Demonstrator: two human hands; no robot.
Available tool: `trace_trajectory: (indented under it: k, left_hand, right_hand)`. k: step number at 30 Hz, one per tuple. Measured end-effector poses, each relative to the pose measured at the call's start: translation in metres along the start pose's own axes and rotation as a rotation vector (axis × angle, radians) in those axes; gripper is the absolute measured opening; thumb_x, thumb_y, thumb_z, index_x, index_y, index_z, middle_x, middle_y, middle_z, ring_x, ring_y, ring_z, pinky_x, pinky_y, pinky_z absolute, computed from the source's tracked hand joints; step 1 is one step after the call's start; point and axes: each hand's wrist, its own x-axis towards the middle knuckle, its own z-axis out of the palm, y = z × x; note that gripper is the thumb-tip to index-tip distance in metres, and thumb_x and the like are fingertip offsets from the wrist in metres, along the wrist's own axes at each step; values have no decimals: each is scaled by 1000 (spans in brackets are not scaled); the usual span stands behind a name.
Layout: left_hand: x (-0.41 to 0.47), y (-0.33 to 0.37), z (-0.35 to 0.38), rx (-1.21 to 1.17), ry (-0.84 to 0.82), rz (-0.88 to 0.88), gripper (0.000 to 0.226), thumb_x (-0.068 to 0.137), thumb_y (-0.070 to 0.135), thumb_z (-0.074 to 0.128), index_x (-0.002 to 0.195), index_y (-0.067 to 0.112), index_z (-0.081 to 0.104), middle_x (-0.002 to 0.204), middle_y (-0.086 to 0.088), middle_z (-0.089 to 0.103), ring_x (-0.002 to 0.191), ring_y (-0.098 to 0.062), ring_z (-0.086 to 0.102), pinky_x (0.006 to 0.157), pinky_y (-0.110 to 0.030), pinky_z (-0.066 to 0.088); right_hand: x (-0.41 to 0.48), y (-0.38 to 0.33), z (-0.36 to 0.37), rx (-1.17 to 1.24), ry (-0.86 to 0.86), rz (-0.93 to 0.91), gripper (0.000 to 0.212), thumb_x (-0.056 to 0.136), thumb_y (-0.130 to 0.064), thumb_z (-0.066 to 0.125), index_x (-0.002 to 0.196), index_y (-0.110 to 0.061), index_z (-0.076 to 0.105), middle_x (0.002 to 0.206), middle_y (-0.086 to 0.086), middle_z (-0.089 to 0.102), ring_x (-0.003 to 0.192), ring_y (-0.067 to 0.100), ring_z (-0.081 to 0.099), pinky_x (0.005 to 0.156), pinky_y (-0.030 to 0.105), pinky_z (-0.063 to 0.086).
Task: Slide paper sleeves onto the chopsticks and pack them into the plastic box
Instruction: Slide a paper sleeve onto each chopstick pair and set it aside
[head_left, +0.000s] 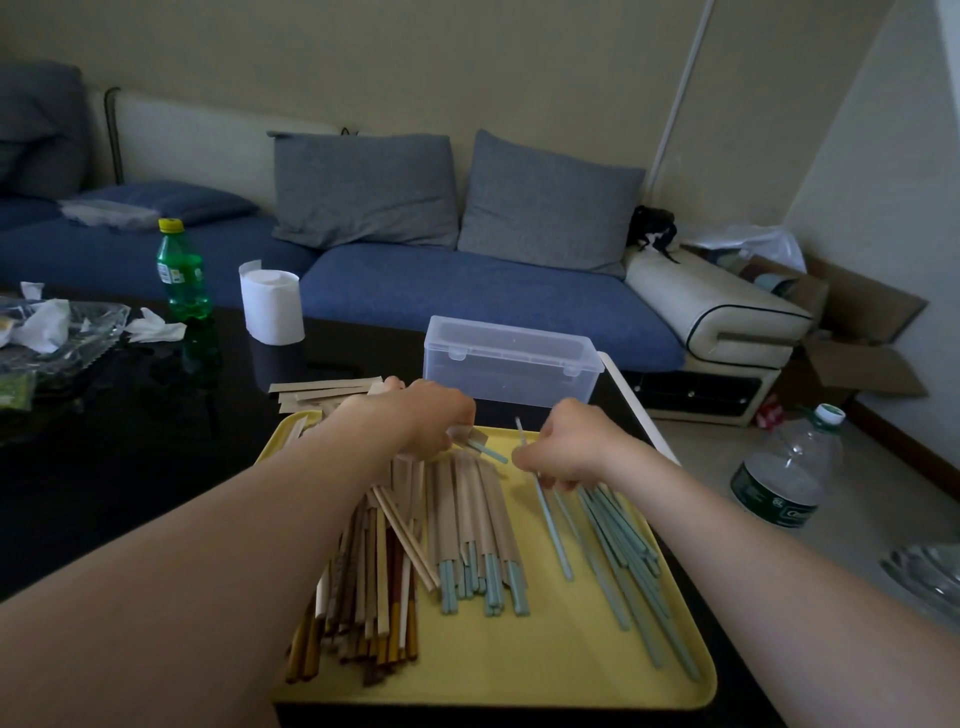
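Teal chopstick (549, 522) pinched by right hand (563, 447); left hand (426, 415) grips sleeve (464, 434).

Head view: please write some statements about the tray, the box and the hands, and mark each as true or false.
1. The plastic box has its lid shut. True.
2. The right hand grips a blue chopstick. True.
3. The tray is red. False: it is yellow.
4. The green bottle lies on the sofa. False: it stands upright on the dark table.
5. The left hand holds nothing. False: it pinches a sleeved chopstick.
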Motion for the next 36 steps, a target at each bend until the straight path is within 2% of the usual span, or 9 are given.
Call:
trace_trajectory:
  k: [3, 9, 16, 20, 23, 26, 29, 31, 36]
  left_hand:
    - [0, -1, 0, -7, -14, -15, 33, 102, 18, 60, 131, 33, 56, 129, 3, 59, 128, -26, 49, 117, -57, 27]
    - [2, -5, 4, 6, 19, -26, 27, 99, 23, 64, 121, 39, 58, 127, 4, 58, 132, -28, 45, 120, -66, 19]
    - [1, -1, 2, -27, 18, -3, 27, 100, 24, 65, 121, 39, 58, 128, 6, 58, 133, -26, 45, 121, -64, 20]
    - [2, 1, 2, -54, 15, 19, 29, 99, 25, 66, 122, 41, 56, 127, 9, 57, 129, -22, 49, 117, -59, 26]
    - [0, 7, -2, -146, -6, 90, 29, 100, 23, 66, 125, 35, 58, 123, 11, 56, 123, -18, 53, 108, -42, 41]
    - [0, 14, -6, -241, 2, 161, 28, 99, 21, 68, 125, 30, 61, 126, 7, 62, 118, -18, 58, 106, -40, 48]
    - [2, 16, -8, -307, 33, 177, 28, 98, 20, 69, 123, 30, 60, 127, 5, 64, 116, -17, 59, 104, -39, 48]
    - [2, 16, -10, -326, 56, 166, 25, 97, 19, 70, 111, 35, 57, 121, 6, 62, 110, -16, 59, 100, -37, 49]
    - [-1, 12, -10, -352, 24, 145, 22, 96, 17, 71, 106, 34, 59, 112, 8, 61, 106, -15, 60, 100, -38, 51]
  right_hand:
    - [1, 2, -4, 194, -13, -135, 26, 99, -29, 67, 85, -7, 70, 78, 9, 80, 54, 16, 70, 47, 24, 44]
    - [1, 1, 0, 97, -101, -244, 12, 98, -28, 71, 95, -20, 80, 78, 4, 80, 55, 10, 59, 60, 26, 50]
    - [9, 10, 1, 121, -17, -292, 10, 97, -26, 76, 94, -27, 85, 81, -8, 81, 81, 8, 74, 73, 24, 56]
    - [10, 11, 1, 140, 79, -341, 5, 95, -31, 83, 92, -29, 86, 84, -16, 76, 79, 0, 67, 68, 15, 46]
    - [13, 11, 2, 197, 156, -355, 10, 90, -35, 89, 90, -26, 84, 79, -11, 78, 74, 0, 69, 64, 13, 46]
    - [15, 6, 4, 340, 218, -339, 18, 85, -35, 93, 95, -25, 82, 69, -11, 75, 65, -3, 68, 60, 10, 46]
    - [17, 1, 5, 468, 288, -271, 19, 90, -34, 88, 104, -27, 79, 79, -9, 72, 77, 7, 70, 65, 18, 47]
    - [15, -3, 1, 505, 379, -197, 7, 97, -28, 74, 94, -23, 78, 82, -6, 73, 84, 12, 68, 64, 20, 46]
    - [11, -9, -7, 770, 516, 99, 35, 107, -31, 46, 100, -7, 71, 107, 16, 76, 88, 23, 65, 75, 34, 49]
